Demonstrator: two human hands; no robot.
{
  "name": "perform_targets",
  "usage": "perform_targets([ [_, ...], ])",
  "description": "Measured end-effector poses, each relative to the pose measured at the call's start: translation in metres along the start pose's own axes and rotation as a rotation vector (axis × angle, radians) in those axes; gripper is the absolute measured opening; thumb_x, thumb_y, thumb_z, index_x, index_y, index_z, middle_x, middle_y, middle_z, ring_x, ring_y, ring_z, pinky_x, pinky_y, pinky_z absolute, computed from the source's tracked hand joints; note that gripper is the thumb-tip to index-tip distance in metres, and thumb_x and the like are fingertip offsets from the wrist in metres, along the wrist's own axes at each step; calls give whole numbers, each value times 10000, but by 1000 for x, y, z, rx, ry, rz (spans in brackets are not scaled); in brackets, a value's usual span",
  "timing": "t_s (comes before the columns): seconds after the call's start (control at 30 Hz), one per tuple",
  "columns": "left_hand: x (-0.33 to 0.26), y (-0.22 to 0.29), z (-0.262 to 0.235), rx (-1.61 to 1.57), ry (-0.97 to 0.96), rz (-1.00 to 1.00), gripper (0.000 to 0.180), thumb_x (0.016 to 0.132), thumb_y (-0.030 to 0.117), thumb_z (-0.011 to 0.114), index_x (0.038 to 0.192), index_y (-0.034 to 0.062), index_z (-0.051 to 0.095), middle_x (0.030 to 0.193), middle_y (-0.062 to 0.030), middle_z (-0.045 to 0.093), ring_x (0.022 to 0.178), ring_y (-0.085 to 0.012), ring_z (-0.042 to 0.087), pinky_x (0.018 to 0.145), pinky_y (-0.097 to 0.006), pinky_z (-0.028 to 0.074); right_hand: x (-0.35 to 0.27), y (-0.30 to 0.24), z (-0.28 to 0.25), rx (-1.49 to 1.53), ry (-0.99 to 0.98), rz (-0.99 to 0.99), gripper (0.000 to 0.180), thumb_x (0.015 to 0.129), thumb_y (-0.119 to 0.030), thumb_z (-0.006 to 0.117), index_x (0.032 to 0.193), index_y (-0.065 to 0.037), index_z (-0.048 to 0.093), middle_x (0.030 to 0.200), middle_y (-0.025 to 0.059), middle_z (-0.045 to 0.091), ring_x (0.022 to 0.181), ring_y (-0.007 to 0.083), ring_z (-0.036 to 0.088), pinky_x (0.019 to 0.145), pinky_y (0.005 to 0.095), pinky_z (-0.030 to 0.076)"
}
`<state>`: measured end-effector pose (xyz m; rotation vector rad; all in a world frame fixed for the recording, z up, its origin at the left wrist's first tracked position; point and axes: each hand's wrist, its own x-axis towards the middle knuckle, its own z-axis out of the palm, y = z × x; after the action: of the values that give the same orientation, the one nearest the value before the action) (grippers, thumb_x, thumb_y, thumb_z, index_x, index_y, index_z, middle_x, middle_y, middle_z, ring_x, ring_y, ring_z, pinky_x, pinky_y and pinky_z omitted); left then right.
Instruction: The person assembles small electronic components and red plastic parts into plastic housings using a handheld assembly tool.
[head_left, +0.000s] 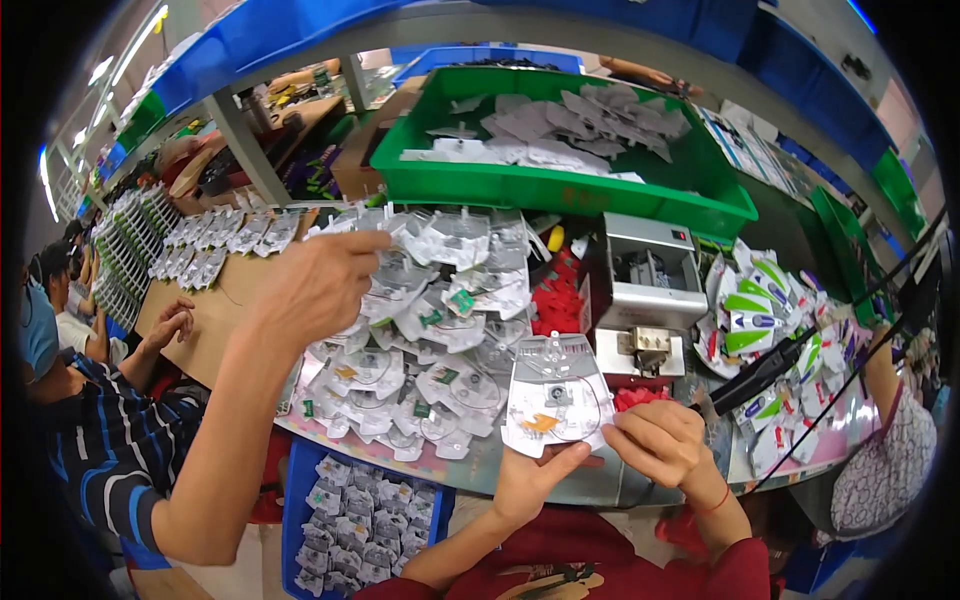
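My left hand point(540, 482) grips the lower edge of a white plastic housing point(556, 385), with its thumb on top. Inside the housing show an orange piece, a small dark round part and a thin wire. At the housing's lower right corner, my right hand point(658, 440) has its fingers pinched together; whatever is between them is hidden. A black pen-shaped power tool point(765, 370) on a cord slants down, its tip close behind my right knuckles. Left of the housing, similar white housings point(440, 375) lie piled, several with green or orange pieces.
A co-worker's arm point(240, 380) reaches over the pile from the left. A green bin point(560, 190) of grey-white plastic parts stands behind. Nearby are red pieces point(558, 297), a metal box-shaped device point(655, 275) and green-and-white shells point(760, 315). Below sits a blue crate point(440, 508) of housings.
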<state>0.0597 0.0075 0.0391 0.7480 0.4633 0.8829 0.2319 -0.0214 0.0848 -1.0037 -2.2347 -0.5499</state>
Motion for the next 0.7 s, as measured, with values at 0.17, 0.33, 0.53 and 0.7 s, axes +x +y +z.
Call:
perform_targets([
  [0.17, -6, -22, 12, -23, 33, -32, 345, 797, -36, 549, 1125, -27, 439, 1041, -105, 545, 914, -178, 562, 749, -325, 516, -16, -8, -17, 123, -64, 141, 258, 630, -107, 627, 881, -45, 626, 810, 54, 590, 702, 166, 575, 571, 259, 471],
  [0.33, -18, -42, 24, 172, 130, 146, 325, 767, -26, 590, 1073, -32, 480, 1004, -94, 556, 899, -143, 548, 735, -261, 468, -6, -26, -19, 91, -49, 209, 236, 674, -134, 608, 896, -54, 619, 865, 55, 594, 771, 165, 560, 620, 267, 450],
  [0.53, -27, -56, 17, 441, 183, 252, 303, 741, -20, 620, 1023, -16, 508, 928, -68, 574, 833, -128, 559, 698, -256, 468, -13, -40, 0, 41, -28, 219, 257, 653, -167, 662, 901, -103, 644, 934, 45, 590, 806, 159, 521, 607, 255, 400],
  [0.7, -38, -75, 0, -29, 254, 51, 244, 775, 14, 597, 1004, -6, 514, 861, -68, 577, 743, -135, 570, 627, -250, 474, -31, -50, 4, 226, 114, 156, 227, 651, -132, 678, 871, -89, 645, 880, 33, 602, 669, 135, 544, 523, 223, 406],
])
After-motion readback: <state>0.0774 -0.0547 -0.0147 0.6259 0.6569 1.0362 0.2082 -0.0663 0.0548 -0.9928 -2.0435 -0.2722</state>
